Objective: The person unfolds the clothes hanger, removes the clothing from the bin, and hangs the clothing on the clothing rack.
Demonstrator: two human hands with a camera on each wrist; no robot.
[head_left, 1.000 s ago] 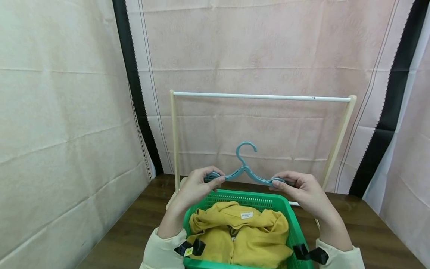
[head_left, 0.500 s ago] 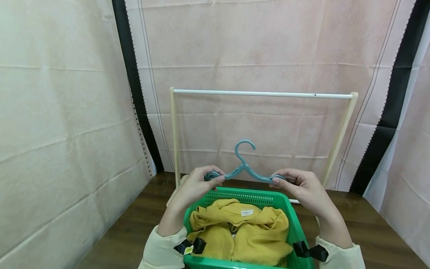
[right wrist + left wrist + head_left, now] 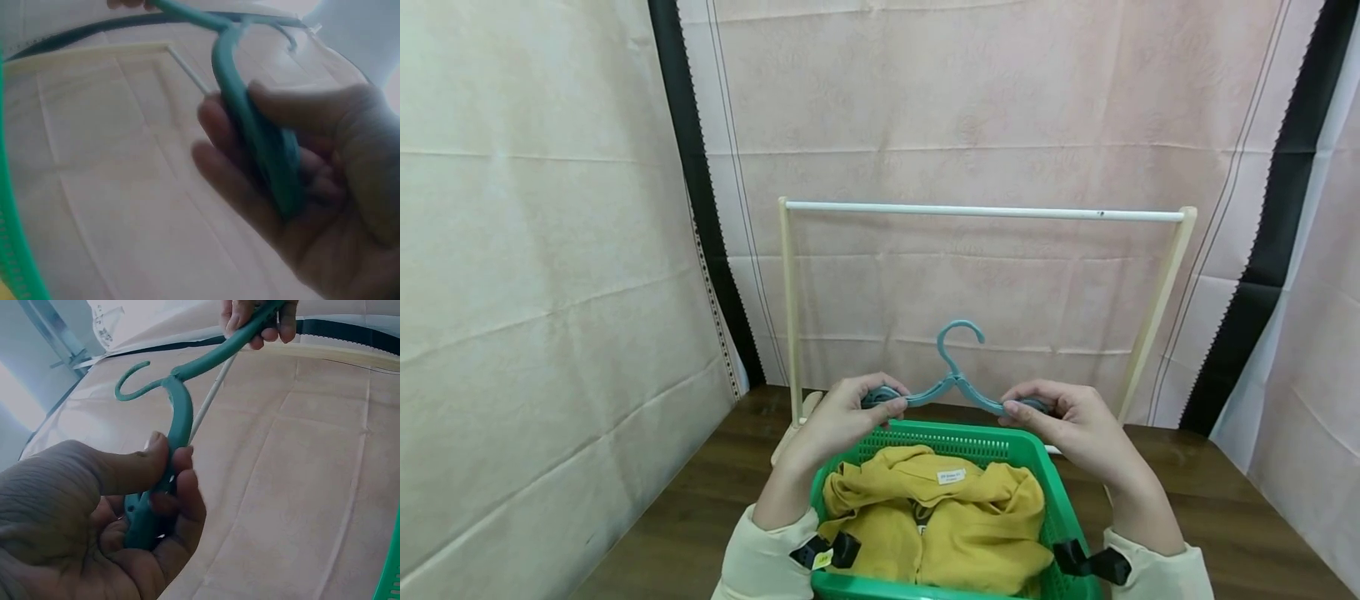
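Observation:
A blue-green plastic clothes hanger (image 3: 955, 379) is held up between the two hands, its hook on top and curving to the right in the head view. My left hand (image 3: 850, 421) pinches the left arm end of it between thumb and fingers. The right arm end is gripped the same way by my right hand (image 3: 1071, 425). In the left wrist view the thumb lies along the hanger (image 3: 181, 412) with fingers curled behind. Below the hands, a yellow garment (image 3: 940, 521) with a white label lies folded in a green basket (image 3: 1037, 450).
Behind the basket stands a rack with a white top bar (image 3: 985, 212) and cream side posts (image 3: 1157, 312). Everything rests on a dark brown wooden table (image 3: 700, 508). Pale cloth walls (image 3: 550, 292) close in the back and sides.
The hanger has shifted slightly to the right, and its hook now sits a little lower and farther right. Both hands keep their hold; the basket and garment stay put.

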